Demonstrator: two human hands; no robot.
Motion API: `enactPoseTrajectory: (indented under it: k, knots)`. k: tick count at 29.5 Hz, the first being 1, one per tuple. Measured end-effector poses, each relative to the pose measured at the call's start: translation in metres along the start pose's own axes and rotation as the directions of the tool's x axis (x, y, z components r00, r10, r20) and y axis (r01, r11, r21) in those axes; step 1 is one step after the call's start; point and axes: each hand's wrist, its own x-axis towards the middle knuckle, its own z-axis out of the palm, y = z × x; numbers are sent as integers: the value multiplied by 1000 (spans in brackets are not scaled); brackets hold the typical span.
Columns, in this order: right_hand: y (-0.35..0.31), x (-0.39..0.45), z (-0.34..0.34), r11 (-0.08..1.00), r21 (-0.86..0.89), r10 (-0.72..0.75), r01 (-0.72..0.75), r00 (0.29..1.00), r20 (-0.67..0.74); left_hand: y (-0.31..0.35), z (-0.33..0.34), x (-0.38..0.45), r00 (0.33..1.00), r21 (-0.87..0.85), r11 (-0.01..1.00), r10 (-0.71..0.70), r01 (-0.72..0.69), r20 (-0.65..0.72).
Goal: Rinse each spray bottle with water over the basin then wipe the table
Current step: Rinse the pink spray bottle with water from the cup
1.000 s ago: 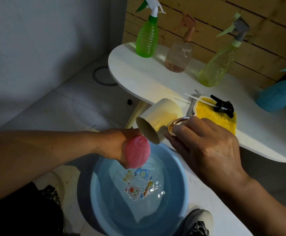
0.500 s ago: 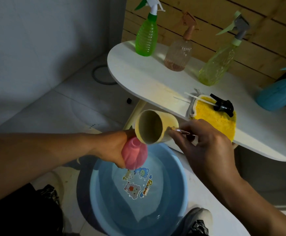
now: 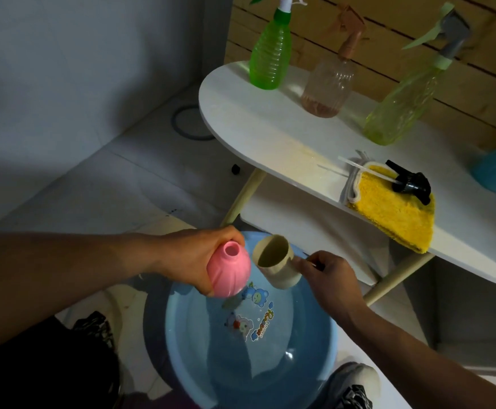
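Left hand point(image 3: 193, 258) wraps its fingers round the round pink plastic bottle body point(image 3: 229, 271), cap off, open neck tilted up toward the top of the frame. Just right of it, the right hand point(image 3: 326, 278) pinches the handle of a cream plastic cup point(image 3: 276, 265), mouth facing the bottle's neck, both above the blue plastic basin point(image 3: 187, 343) at lower centre. Cup sits right beside the opening, so a short tilt leftward should pour in. Whether the cup holds water, can't tell; its handle is hidden by fingers.
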Motion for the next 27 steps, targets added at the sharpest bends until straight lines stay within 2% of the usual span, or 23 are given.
enactPoseTrajectory:
  k: [4,7,10,15,19,22,24,27]
  knots:
    - [30,21,25,961,-275,57,-12,986,158,-3,1,1,1000,-26,999,-27,27,6]
    - [59,30,49,935,-351,124,-52,975,186,-4,2,1,998,-35,997,-63,63,2]
    - [76,28,63,855,-514,63,71,969,238,-5,3,3,997,-49,996,-77,77,10]
    - [90,28,78,731,-650,31,205,943,331,-11,4,7,996,-37,996,-82,83,40]
    - [94,29,93,709,-655,25,263,918,395,-14,6,8,991,-41,991,-121,124,54]
    - [91,30,102,756,-608,33,243,913,406,-15,6,8,990,-39,991,-124,126,62]
    - [88,33,101,826,-533,44,183,922,384,-16,5,7,991,-39,992,-120,123,62]
    - [83,39,86,938,-348,107,8,945,309,-11,1,6,993,-31,994,-103,105,57]
